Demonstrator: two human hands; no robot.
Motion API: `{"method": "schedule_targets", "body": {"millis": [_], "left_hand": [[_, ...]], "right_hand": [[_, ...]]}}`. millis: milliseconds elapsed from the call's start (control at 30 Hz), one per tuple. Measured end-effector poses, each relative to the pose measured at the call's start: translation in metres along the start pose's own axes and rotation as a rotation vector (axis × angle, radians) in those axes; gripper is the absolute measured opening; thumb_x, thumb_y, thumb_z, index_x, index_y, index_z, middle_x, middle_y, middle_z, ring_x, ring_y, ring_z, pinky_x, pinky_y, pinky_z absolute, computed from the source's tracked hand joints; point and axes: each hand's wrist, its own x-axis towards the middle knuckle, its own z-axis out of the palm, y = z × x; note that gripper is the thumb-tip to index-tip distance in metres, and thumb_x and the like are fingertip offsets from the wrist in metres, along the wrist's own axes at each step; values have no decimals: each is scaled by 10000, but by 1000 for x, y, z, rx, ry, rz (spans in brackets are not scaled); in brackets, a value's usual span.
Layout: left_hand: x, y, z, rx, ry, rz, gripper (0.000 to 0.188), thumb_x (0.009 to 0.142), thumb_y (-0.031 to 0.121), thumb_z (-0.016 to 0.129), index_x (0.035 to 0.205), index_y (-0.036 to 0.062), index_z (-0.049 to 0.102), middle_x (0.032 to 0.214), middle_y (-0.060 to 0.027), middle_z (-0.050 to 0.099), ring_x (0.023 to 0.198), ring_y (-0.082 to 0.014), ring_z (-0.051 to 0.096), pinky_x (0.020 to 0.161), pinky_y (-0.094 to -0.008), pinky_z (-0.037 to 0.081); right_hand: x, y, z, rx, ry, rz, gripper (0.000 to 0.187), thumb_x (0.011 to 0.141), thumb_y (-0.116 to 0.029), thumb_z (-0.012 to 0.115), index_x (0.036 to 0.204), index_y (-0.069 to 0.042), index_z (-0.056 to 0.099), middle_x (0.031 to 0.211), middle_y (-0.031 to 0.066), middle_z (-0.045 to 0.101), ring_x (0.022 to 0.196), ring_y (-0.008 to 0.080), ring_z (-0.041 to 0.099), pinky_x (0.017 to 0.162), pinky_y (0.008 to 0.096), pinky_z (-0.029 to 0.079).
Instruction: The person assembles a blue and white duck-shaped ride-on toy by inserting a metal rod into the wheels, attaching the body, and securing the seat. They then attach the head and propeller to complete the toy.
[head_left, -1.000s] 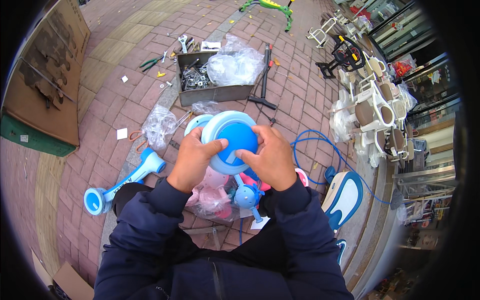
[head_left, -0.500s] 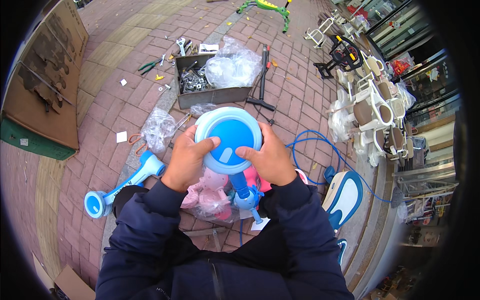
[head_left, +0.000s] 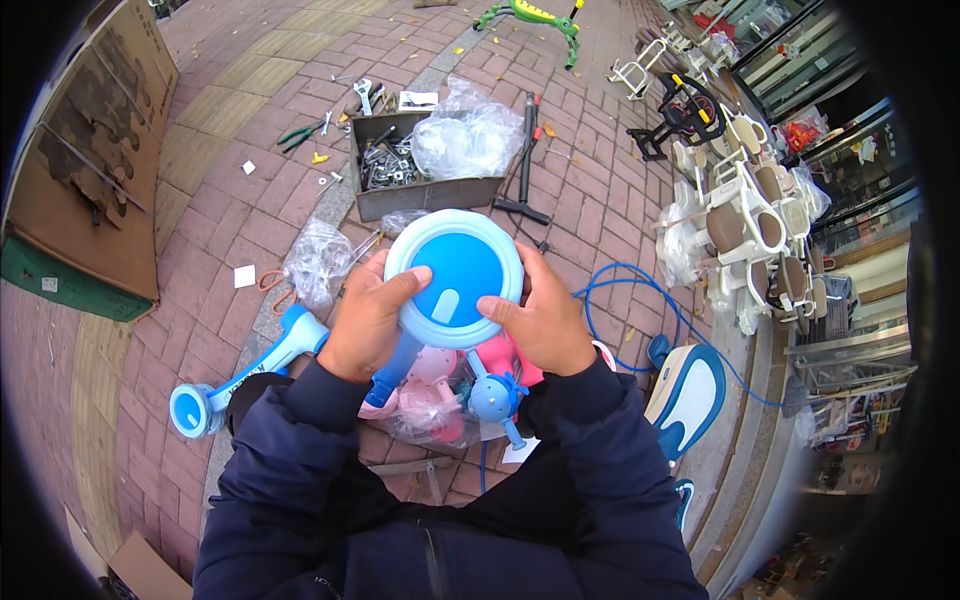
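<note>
A round light-blue wheel (head_left: 462, 262) with a bright-blue centre is held up between both hands. My left hand (head_left: 362, 322) grips its left rim, thumb laid on the face. At the right rim my right hand (head_left: 548, 318) is closed the same way. A blue arm (head_left: 396, 372) shows beneath the wheel, partly hidden. Below are pink toy parts (head_left: 425, 400) in clear plastic and a blue toy part with a round head (head_left: 493, 397). By my left forearm lies a blue frame piece (head_left: 262, 357) with a similar wheel at its end.
Ahead stands a metal toolbox (head_left: 430, 197) of loose hardware and plastic wrap. Pliers (head_left: 296, 136), a wrench (head_left: 362, 92) and a black pump-like tool (head_left: 526, 160) lie around it. A large carton (head_left: 90, 150) is left; a blue hose (head_left: 640, 280) and white-brown seats (head_left: 740, 225) are right.
The wheel has tilted and turned slightly in my hands. The blue arm beneath it has swung from below its centre to the left. Both hands keep their grip.
</note>
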Motion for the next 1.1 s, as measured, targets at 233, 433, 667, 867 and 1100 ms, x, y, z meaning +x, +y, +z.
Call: {"method": "schedule_targets", "body": {"millis": [233,433,667,867,1100], "left_hand": [[-1,1,-1,70,1,26,521,926,61,678,1387,-62,468,1246,-183,656,1093,-248,680,992,-389,562],[-6,7,5,187,32,42,436,899,14,688,1307,-45,544,1189,-139,684,1028,-196,689,933,-345,565],[-10,3,6,444,-94,37,476,899,68,763,1308,-15,534,1155,-91,674,1032,-166,668,929,-329,559],[-10,8,5,250,9,62,511,898,186,796,1291,-29,550,1142,-103,685,998,-151,669,883,-315,563],[-1,53,-22,-313,68,107,513,979,253,686,1345,-69,528,1253,-195,674,1087,-288,700,975,-426,576]], "right_hand": [[3,5,12,208,86,-31,638,909,-355,790,1326,42,516,1196,197,662,1101,228,663,920,353,534],[0,-8,11,-1,152,-25,551,901,-398,795,1177,25,575,1019,145,711,933,210,695,828,351,554],[-2,-18,10,-88,141,-38,575,889,-464,785,1129,34,628,960,139,713,872,200,688,782,338,542],[-2,6,5,455,52,8,551,1017,-440,623,1290,34,558,1137,116,679,1009,191,656,902,313,513],[-2,34,29,89,-271,236,546,932,-162,691,1403,34,497,1366,197,576,1324,316,543,1125,421,420]]}}
